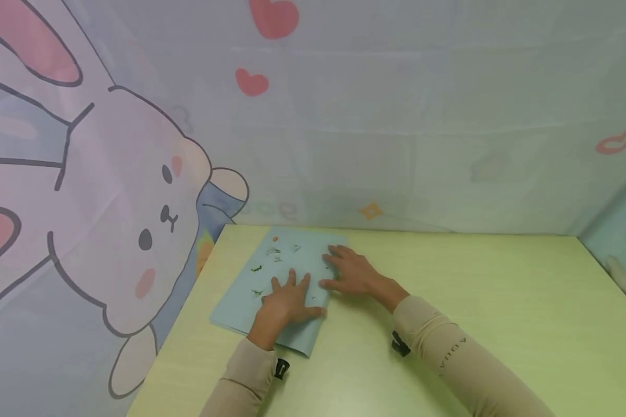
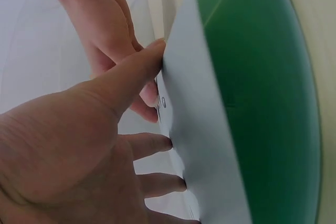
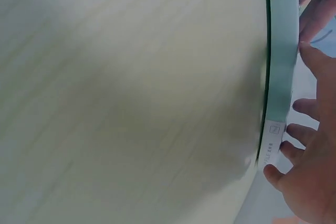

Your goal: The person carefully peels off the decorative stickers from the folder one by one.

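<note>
Fingers spread wide, the left hand [image 1: 287, 304] rests on the near half of a pale blue, thin rectangular folder [image 1: 237, 308] with small printed marks, while the right hand [image 1: 356, 272], its fingers also spread, touches the folder along its right edge, by a white spine label [image 3: 270, 142]. The folder lies on the left part of a pale yellow-green table [image 1: 475, 289], its near edge gaping over a dark green inside [image 2: 262, 98], before a greyish cloth backdrop [image 1: 475, 87] printed with a rabbit.

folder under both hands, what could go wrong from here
The folder reaches about to the far edge of the table, so a forward push might leave it overhanging. In the left wrist view, its cover stands raised over the green inside, so it could spring up if the left hand lifts.
</note>
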The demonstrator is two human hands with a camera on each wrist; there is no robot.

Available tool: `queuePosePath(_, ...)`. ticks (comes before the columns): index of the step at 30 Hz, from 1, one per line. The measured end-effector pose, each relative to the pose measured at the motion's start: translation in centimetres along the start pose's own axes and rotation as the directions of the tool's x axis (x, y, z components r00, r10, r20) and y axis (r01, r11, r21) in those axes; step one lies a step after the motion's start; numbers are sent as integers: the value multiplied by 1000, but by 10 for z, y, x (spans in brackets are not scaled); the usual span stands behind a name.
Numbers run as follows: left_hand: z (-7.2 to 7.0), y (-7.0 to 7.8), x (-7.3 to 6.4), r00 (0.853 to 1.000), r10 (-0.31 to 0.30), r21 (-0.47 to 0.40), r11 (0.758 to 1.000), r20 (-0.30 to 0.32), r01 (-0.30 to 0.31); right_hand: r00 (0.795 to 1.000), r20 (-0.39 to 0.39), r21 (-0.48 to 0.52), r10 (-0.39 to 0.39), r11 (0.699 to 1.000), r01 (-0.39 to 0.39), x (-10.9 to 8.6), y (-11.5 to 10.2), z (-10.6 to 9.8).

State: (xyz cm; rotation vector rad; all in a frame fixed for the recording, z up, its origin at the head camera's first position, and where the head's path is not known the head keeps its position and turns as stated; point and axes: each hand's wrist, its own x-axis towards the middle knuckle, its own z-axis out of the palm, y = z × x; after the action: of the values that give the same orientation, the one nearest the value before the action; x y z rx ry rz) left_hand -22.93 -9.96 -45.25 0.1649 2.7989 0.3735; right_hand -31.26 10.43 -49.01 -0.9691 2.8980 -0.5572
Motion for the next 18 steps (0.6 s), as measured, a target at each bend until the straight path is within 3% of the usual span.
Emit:
queuePosePath(11,4,6,-2,1000,3,10,1000,5,-3,1000,2,-24,1,1000,-1,-18,9,2)
queuePosePath(18,6,7,-10,996,-80,-23,997,-42,79,999,-48,-53,-13,999,10,-32,10,2)
